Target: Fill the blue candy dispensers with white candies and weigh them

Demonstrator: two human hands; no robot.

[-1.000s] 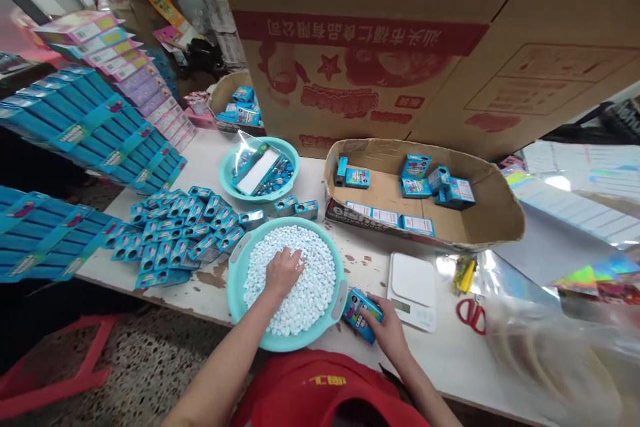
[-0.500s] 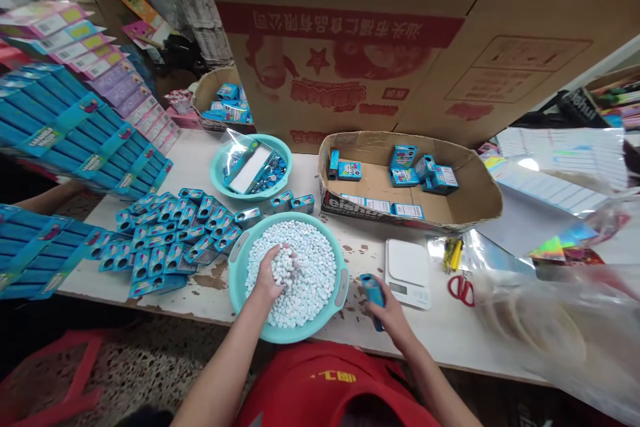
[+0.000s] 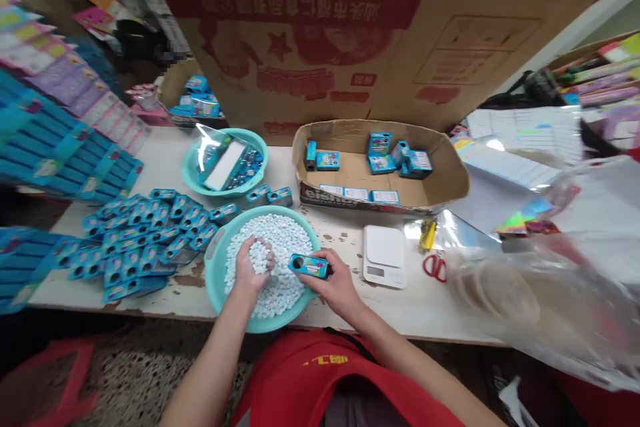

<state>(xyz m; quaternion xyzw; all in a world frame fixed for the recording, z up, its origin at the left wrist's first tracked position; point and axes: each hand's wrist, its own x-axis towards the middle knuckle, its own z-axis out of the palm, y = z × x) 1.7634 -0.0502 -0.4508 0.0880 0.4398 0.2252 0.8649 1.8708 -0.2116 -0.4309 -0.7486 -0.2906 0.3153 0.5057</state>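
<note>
My left hand is cupped around a scoop of small white pellets, low over the left half of a turquoise basin. More white and pale blue pellets fill that basin. In my right hand is a small blue box, held above the basin's right side with its round dark hole toward my left hand. Many similar blue boxes stand in a cluster left of the basin, and a few more are behind it.
A cut-down cardboard box holds several blue boxes behind a white scale. Red scissors and plastic bags are at right. A second turquoise basin sits behind the cluster. Stacked blue packs rise at left.
My right hand has brought the blue box from beside the scale to over the basin, turning its hole toward my left hand. My left hand has lifted slightly with its pellets. The view has shifted right.
</note>
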